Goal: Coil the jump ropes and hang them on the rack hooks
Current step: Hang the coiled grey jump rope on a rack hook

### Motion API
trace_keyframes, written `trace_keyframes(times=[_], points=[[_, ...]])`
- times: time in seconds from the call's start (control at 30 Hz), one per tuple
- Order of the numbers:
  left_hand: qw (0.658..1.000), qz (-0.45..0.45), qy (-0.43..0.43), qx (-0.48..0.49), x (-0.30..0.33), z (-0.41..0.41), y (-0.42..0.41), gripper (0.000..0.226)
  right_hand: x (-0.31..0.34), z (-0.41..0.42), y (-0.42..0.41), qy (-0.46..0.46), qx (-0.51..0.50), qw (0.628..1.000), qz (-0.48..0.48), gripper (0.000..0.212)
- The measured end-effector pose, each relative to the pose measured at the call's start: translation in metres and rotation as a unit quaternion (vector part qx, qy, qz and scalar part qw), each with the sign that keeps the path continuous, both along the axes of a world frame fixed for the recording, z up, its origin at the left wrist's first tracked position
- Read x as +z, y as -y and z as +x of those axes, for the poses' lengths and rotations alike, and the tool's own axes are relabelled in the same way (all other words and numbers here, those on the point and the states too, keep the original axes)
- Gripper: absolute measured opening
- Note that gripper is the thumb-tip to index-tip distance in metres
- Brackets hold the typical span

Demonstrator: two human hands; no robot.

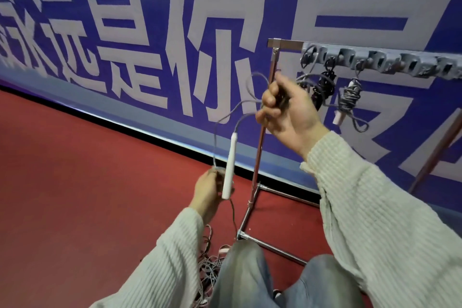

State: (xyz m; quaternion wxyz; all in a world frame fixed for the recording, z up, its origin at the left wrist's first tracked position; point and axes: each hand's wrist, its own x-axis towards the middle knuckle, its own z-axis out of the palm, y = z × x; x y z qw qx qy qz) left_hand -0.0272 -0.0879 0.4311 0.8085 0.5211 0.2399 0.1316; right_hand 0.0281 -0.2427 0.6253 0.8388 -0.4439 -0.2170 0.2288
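A grey jump rope [226,114] runs between both hands. My right hand [287,110] is raised beside the rack post and grips a bunch of its loops. One white handle [230,166] dangles from that bunch in front of my left hand [208,189], which grips the cord lower down. The metal rack [285,43] carries a grey strip of hooks [382,61]. A grey coil [306,77], a black coil [323,87] and a grey coil with a white handle [350,97] hang from the leftmost hooks.
A tangled pile of loose ropes [208,265] lies on the red floor by my knees. The rack's chrome base bars [272,247] run close to my legs. A blue banner with large white characters [175,32] covers the wall behind.
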Motion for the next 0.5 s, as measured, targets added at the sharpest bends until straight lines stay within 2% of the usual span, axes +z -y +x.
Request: trace_keyframes(times=[0.07, 0.13, 0.17, 0.23, 0.37, 0.4, 0.43, 0.5], points=[[0.994, -0.078, 0.06, 0.042, 0.026, 0.007, -0.015, 0.028, -0.033, 0.009, 0.002, 0.05, -0.048, 0.991, -0.115, 0.026], [0.984, -0.133, 0.114, 0.027, 0.049, 0.011, -0.024, 0.029, -0.067, 0.012, 0.001, 0.099, -0.096, 0.967, -0.213, 0.009], [0.98, -0.146, 0.132, 0.014, 0.062, 0.01, -0.026, 0.028, -0.083, 0.011, 0.001, 0.12, -0.105, 0.953, -0.259, 0.007], [0.978, -0.144, 0.15, -0.012, 0.085, 0.008, -0.027, 0.027, -0.11, 0.003, -0.003, 0.161, -0.085, 0.922, -0.342, 0.031], [0.978, -0.096, 0.165, -0.083, 0.125, 0.0, -0.015, 0.031, -0.15, -0.022, -0.017, 0.213, 0.064, 0.882, -0.415, 0.071], [0.978, -0.078, 0.166, -0.099, 0.133, -0.002, -0.009, 0.03, -0.154, -0.028, -0.023, 0.214, 0.091, 0.877, -0.422, 0.07], [0.978, -0.055, 0.167, -0.112, 0.141, -0.004, -0.005, 0.029, -0.158, -0.032, -0.029, 0.207, 0.101, 0.878, -0.42, 0.06], [0.977, 0.002, 0.174, -0.12, 0.148, -0.007, -0.001, 0.029, -0.158, -0.04, -0.037, 0.174, 0.084, 0.897, -0.398, 0.023]])
